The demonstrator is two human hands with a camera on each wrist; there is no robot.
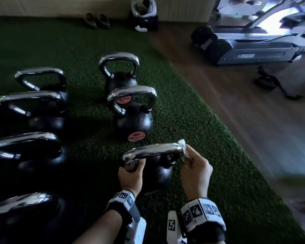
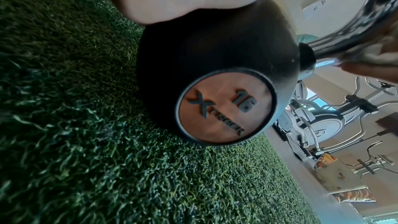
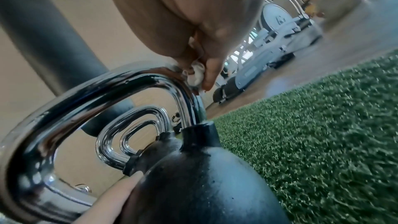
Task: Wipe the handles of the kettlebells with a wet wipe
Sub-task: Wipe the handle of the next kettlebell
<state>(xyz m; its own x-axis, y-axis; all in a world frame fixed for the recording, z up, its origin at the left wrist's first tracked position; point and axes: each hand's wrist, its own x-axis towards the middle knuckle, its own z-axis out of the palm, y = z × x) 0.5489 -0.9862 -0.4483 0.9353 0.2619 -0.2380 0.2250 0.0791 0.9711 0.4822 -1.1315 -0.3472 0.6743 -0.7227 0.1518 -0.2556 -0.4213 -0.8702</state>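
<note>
A black kettlebell (image 1: pixel 158 173) with a chrome handle (image 1: pixel 151 150) stands on green turf near the bottom centre of the head view. My left hand (image 1: pixel 130 175) grips the handle's left leg near the body. My right hand (image 1: pixel 195 170) pinches a white wet wipe (image 1: pixel 183 147) against the handle's right bend. In the right wrist view the wet wipe (image 3: pixel 197 74) is bunched under my fingers on the chrome handle (image 3: pixel 120 83). The left wrist view shows the kettlebell's orange badge (image 2: pixel 226 106) marked 16.
Two more kettlebells (image 1: pixel 132 118) (image 1: pixel 120 73) stand in line beyond it, and several others (image 1: pixel 33 106) fill the dark left side. The turf's right edge meets wood floor (image 1: pixel 236 103). A treadmill (image 1: pixel 253 48), a strap (image 1: pixel 271 83), shoes (image 1: pixel 97 21) and a bag (image 1: pixel 143 14) lie further off.
</note>
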